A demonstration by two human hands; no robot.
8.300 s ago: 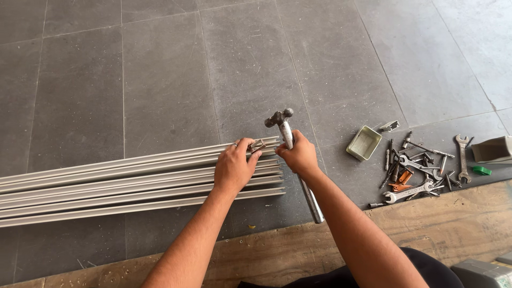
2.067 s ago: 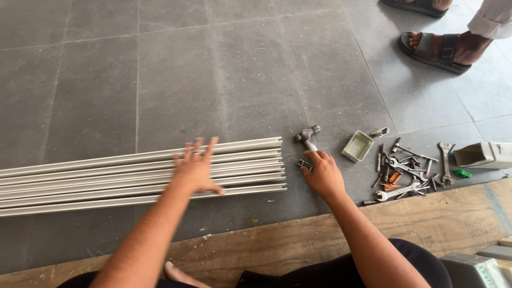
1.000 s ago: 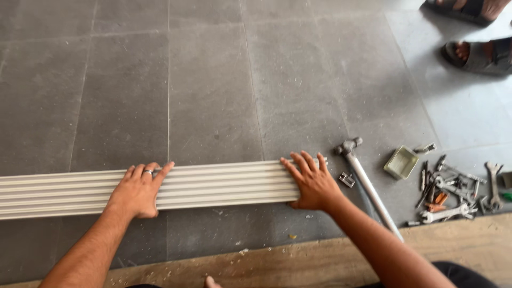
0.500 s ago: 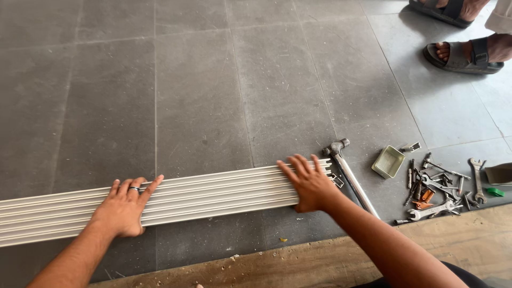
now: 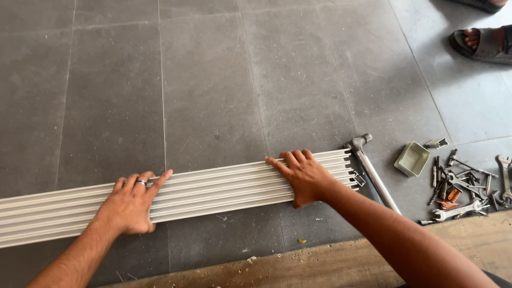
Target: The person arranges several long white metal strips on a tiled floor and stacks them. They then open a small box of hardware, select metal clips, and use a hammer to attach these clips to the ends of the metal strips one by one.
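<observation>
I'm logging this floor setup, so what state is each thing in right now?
Left hand: flat, palm down on the strips.
Right hand: flat on the strips near their end.
Pale metal strips: lying side by side in a flat row.
Hammer: lying on the floor, unheld.
Small tin: open, looks empty.
Wrenches and bits: scattered loose.

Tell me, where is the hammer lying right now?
The hammer lies on the grey floor at the right end of the pale metal strips, just beyond the right hand, with the small open tin and scattered tools further right.
</observation>
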